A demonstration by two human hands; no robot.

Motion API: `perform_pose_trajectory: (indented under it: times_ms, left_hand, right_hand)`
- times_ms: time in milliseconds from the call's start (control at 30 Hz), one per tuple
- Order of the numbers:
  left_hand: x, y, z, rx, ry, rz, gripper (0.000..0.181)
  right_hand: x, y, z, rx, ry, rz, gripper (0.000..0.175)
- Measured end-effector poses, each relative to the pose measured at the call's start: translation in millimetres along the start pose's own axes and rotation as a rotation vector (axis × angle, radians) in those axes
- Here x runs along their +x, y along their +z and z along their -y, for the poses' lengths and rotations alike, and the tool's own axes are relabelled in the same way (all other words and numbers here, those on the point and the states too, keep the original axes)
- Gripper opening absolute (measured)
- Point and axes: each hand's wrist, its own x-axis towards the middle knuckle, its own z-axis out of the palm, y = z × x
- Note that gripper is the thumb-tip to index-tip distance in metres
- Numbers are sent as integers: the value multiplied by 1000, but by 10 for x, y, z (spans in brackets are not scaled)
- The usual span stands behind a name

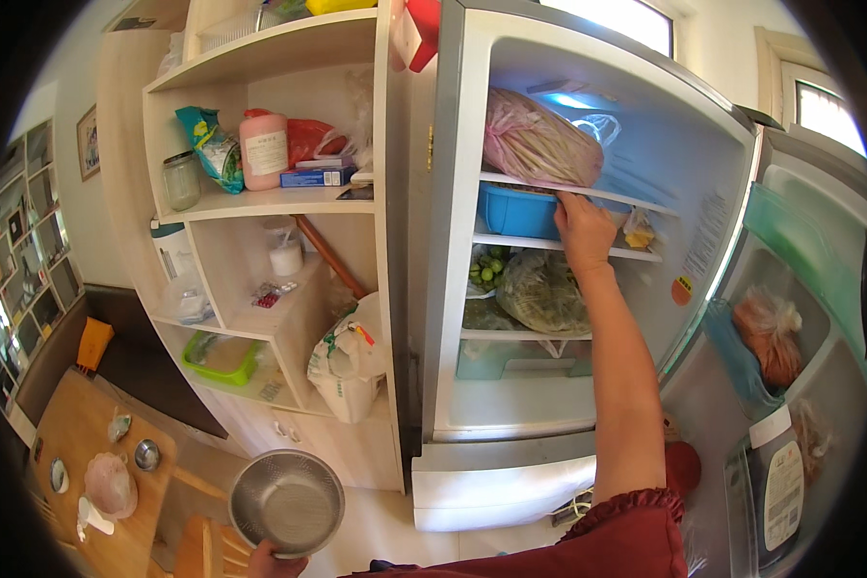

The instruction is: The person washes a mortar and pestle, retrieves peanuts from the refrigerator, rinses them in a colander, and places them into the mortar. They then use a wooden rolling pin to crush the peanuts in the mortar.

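Observation:
My right hand reaches into the lit refrigerator and grips the rim of a blue plastic container on a glass shelf. The container's right side is hidden behind the hand. My left hand, at the bottom edge of the view, holds a perforated metal colander by its rim; nothing lies in it. Above the blue container, a pink plastic bag of long pale stalks rests on the top shelf. Below it are green grapes and a clear bag of greens, partly hidden by my forearm.
The refrigerator door stands open at right, its bins holding a bagged item and a large labelled bottle. At left, a wooden shelf unit holds jars, bags and a green basket. A wooden table stands lower left.

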Motion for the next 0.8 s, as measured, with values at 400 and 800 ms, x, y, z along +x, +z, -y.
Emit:
perform_pose_trajectory:
  times_ms: [400,800]
  left_hand:
    - [109,64,93,228,-28,-51,42]
    - [328,-123,97,337,-54,-12,39]
  right_hand:
    - [-2,2,101,71,14,-46,22]
    - [-108,-496,62,87,184,-95,22]
